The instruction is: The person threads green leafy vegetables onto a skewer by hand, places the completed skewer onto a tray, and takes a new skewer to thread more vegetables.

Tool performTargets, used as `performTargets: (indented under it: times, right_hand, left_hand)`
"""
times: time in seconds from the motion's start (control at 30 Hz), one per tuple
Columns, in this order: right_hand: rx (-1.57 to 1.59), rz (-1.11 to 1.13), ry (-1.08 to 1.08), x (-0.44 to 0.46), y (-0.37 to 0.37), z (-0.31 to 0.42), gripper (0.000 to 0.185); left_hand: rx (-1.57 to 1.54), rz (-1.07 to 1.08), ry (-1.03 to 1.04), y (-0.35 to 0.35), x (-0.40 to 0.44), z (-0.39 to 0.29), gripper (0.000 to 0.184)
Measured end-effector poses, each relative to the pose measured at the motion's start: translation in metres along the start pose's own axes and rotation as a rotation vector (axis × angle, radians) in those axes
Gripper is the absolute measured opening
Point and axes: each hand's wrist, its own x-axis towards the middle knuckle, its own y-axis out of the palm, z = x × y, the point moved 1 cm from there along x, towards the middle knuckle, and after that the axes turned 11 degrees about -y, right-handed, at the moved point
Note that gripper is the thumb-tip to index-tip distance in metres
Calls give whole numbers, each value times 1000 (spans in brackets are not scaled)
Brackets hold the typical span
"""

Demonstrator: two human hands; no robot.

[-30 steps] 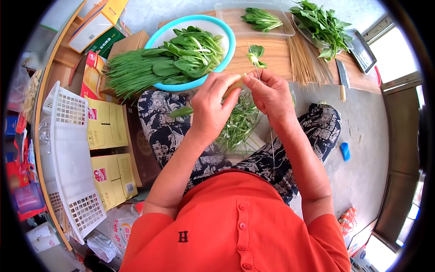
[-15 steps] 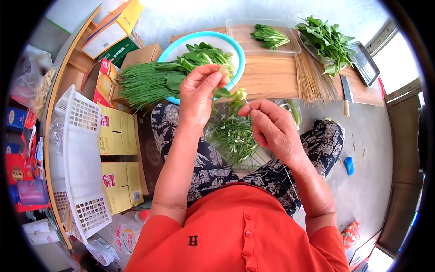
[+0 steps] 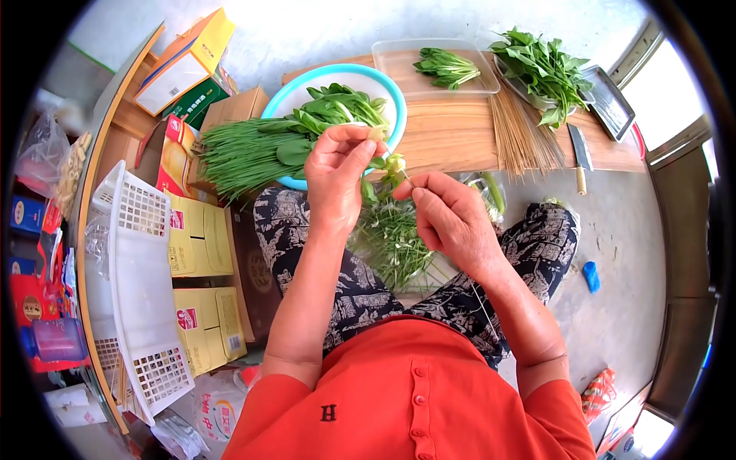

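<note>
My left hand [image 3: 337,172] is closed, pinching a small piece of pale leafy green [image 3: 377,133] between thumb and fingertips. My right hand [image 3: 452,218] grips a thin skewer [image 3: 484,310], which runs back under the wrist toward my lap. Close to the right fingertips, a leafy green [image 3: 394,164] with a pale base is threaded on the skewer. The skewer's tip is hard to make out near the left fingers. Behind the left hand, a blue-rimmed basin [image 3: 400,115] holds leafy greens [image 3: 341,107] and a bunch of chives [image 3: 249,149].
On the wooden board [image 3: 437,126] stand a clear tray [image 3: 391,54] with a bundle of greens, loose skewers [image 3: 521,130], a heaped bowl of leaves [image 3: 544,73] and a knife [image 3: 580,157]. Trimmings [image 3: 395,238] lie between my knees. A white crate [image 3: 149,291] and cartons [image 3: 201,238] stand left.
My right hand has moved slightly left, bringing the skewer and threaded green closer to my left hand. The left hand keeps its pinch. The view has shifted a little.
</note>
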Motion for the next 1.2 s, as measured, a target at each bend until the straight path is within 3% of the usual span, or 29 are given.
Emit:
performTargets:
  times: [0.63,0.87,1.0,1.2]
  right_hand:
    - [15,-12,-3,0,5,0,21]
    - [66,-31,7,4,9,10,22]
    - [146,-11,46,11,3,13,24]
    - [346,82,119,15,-10,18,24]
  left_hand:
    - [-27,-15,42,2,-4,5,16]
    - [136,-49,183,11,-10,-3,11]
    - [171,30,163,7,-9,-10,9]
    - [236,424,-152,1,7,-30,42]
